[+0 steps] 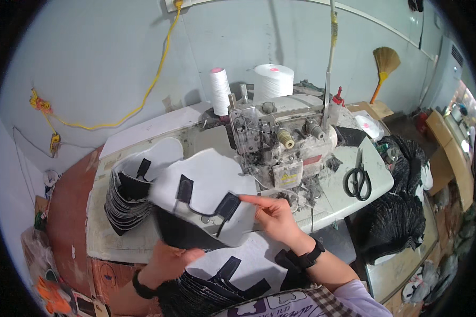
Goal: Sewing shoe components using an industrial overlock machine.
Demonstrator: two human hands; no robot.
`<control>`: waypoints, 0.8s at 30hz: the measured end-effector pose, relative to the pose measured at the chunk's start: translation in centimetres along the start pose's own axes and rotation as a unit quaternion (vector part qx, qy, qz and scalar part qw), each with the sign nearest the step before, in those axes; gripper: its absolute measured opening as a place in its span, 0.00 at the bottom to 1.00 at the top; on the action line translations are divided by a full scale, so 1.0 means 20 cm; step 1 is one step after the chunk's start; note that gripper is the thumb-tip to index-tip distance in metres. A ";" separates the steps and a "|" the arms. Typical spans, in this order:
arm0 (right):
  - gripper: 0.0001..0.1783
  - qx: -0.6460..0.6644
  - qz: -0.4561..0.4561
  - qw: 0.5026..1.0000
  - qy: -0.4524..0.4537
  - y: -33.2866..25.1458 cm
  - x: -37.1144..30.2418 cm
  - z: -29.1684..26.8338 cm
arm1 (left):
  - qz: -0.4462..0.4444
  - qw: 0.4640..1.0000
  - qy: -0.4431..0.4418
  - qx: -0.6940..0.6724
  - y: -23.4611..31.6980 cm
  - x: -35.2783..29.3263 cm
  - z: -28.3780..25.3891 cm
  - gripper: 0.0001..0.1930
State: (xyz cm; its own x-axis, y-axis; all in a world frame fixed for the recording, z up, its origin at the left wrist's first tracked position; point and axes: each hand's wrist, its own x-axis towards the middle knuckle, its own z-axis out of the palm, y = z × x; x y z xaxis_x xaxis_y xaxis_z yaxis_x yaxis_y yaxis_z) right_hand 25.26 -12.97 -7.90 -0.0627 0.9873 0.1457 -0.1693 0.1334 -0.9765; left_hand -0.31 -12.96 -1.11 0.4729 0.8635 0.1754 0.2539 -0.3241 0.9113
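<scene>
A white felt-like fabric piece (pixel 209 171) with two black tabs and a black lower panel is held up in front of me, tilted, left of the overlock sewing machine (pixel 285 142). My left hand (pixel 172 260), somewhat blurred, is closed at its lower black edge. My right hand (pixel 276 219) grips its right edge, the index finger stretched along it by a black tab; the thumb is partly hidden. Below, a stack of similar pieces (pixel 248 259) rests on my lap. Another stack (pixel 127 203) lies on the table at the left.
Black-handled scissors (pixel 358 182) lie right of the machine. White thread cones (pixel 274 82) stand behind it. Bundles of black pieces (pixel 394 224) sit at the right, beyond the worktable (pixel 328 198). A yellow cord (pixel 156 84) hangs along the wall. A broom (pixel 384 63) leans at the back right.
</scene>
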 end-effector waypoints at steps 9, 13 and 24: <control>0.20 -0.270 -0.179 0.946 0.026 -0.18 -0.11 0.00 | 0.016 0.976 -0.126 0.178 -0.03 0.16 -0.03 0.11; 0.19 -0.311 -0.220 0.924 0.038 -0.18 -0.12 0.01 | -0.083 0.994 -0.069 -0.024 0.00 0.25 0.01 0.15; 0.25 -0.355 -0.282 0.888 0.076 -0.05 -0.03 0.01 | -0.162 0.868 -0.037 -0.467 0.02 0.33 0.11 0.28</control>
State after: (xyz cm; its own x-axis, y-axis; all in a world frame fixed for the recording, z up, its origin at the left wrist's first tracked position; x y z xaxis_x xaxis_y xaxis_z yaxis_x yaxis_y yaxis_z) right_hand 25.25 -13.77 -7.00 -0.0217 0.7393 0.6731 0.5341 0.5777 -0.6173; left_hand 4.70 -8.18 -0.41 0.5668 0.8119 -0.1397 -0.3950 0.4166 0.8187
